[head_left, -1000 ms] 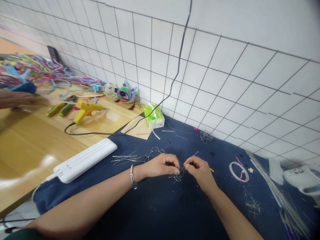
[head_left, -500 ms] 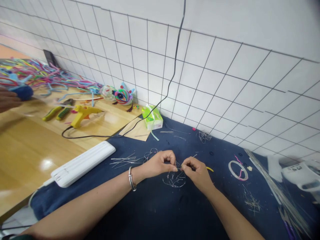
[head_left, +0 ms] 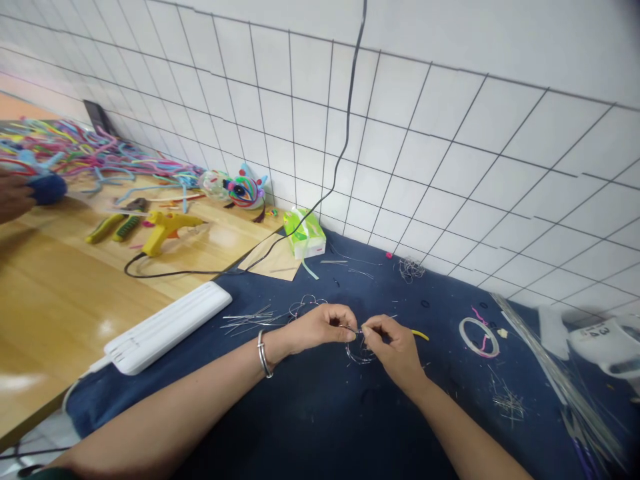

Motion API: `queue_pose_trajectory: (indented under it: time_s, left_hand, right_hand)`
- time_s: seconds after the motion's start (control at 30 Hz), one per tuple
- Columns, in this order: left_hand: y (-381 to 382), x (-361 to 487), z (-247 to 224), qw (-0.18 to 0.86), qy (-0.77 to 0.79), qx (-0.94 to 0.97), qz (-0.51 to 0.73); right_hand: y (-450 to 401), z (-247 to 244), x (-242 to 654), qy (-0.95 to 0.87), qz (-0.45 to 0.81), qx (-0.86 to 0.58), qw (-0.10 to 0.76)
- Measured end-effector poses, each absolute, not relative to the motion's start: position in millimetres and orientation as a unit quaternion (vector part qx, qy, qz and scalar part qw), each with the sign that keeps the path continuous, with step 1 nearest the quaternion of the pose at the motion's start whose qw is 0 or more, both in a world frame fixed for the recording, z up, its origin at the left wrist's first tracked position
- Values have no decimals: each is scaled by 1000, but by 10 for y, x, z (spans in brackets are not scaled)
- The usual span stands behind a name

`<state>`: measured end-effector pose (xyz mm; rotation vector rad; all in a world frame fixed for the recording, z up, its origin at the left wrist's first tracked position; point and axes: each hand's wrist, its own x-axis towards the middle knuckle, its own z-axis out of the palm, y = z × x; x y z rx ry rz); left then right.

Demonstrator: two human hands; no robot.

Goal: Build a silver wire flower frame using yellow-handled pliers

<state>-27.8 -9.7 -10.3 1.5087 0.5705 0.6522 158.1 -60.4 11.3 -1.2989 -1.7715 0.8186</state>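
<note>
My left hand (head_left: 327,325), with a silver bangle on the wrist, pinches a thin silver wire piece (head_left: 361,353) between thumb and forefinger. Close beside it, my right hand (head_left: 393,343) pinches the same wirework from the other side. Loops of the bent wire hang below my fingertips, above the dark blue cloth (head_left: 300,413). Its fine detail is too small to make out. Behind my left hand lie more curled wire (head_left: 307,305) and a spread of straight wire lengths (head_left: 250,320). A yellow handle tip (head_left: 420,335) pokes out past my right hand.
A white power strip (head_left: 167,327) lies left, near a yellow glue gun (head_left: 173,227) and pliers (head_left: 117,223). A tissue pack (head_left: 305,233) stands by the wall grid. Right are a tape roll (head_left: 479,338), wire bundle (head_left: 555,373) and scissors (head_left: 583,453). Another person's hand (head_left: 14,195) is far left.
The wire piece has turned in my fingers, and its hanging loops now sit closer in under my hands. Both hands stay nearly in place. The view has shifted slightly.
</note>
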Motion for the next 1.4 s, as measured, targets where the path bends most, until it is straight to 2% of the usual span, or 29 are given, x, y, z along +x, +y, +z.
queue_pose_trajectory:
  time_s: [0.27, 0.53, 0.77, 0.97, 1.4]
  left_hand:
    - [-118, -273, -82, 608, 238, 701, 288]
    - [-166, -283, -3, 347, 217, 854, 321]
    - [-177, -302, -53, 207, 193, 894, 348]
    - [-199, -300, -20, 176, 185, 895, 365]
    - [-184, -298, 5, 171, 183, 897, 364]
  right_hand:
    - [-607, 43, 1570, -702, 297, -494, 419]
    - [-612, 53, 1580, -721, 296, -460, 426]
    - [-602, 30, 1601, -730, 270, -411, 475]
    - [-600, 16, 1615, -746, 237, -380, 492]
    - [-653, 27, 1612, -777, 198, -392, 451]
